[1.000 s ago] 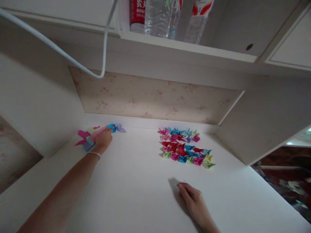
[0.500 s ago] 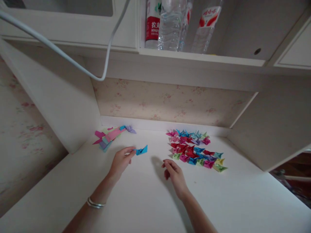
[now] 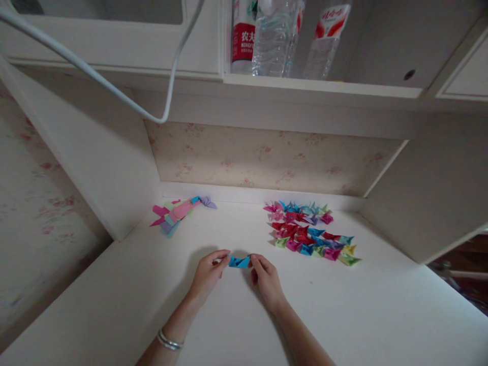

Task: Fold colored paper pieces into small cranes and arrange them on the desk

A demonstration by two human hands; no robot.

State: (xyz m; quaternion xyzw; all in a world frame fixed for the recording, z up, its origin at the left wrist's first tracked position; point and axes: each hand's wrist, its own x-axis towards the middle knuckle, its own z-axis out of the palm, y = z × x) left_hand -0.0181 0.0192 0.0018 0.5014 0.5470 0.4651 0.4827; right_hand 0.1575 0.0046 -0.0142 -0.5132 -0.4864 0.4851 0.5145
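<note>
A small blue origami crane (image 3: 239,262) is stretched between my two hands above the white desk (image 3: 236,325). My left hand (image 3: 209,270), with silver bangles at the wrist, pinches its left tip between thumb and fingers. The right tip is pinched by my right hand (image 3: 266,277). Beyond my right hand, folded paper cranes (image 3: 301,236) in red, pink, blue, green and yellow lie in several rows. Farther left is a loose pile of folded paper strips (image 3: 173,213), with a purple folded piece (image 3: 208,202) at its right end.
Low over the desk runs a white shelf (image 3: 324,86) holding several plastic bottles (image 3: 272,40). A white cable-like arm (image 3: 114,94) hangs across the upper left. White side panels (image 3: 91,152) and a flowered wall (image 3: 263,157) bound the desk.
My left hand has brought the blue crane rightward and nearer to me. My right hand, which held nothing of it before, now grips its right tip.
</note>
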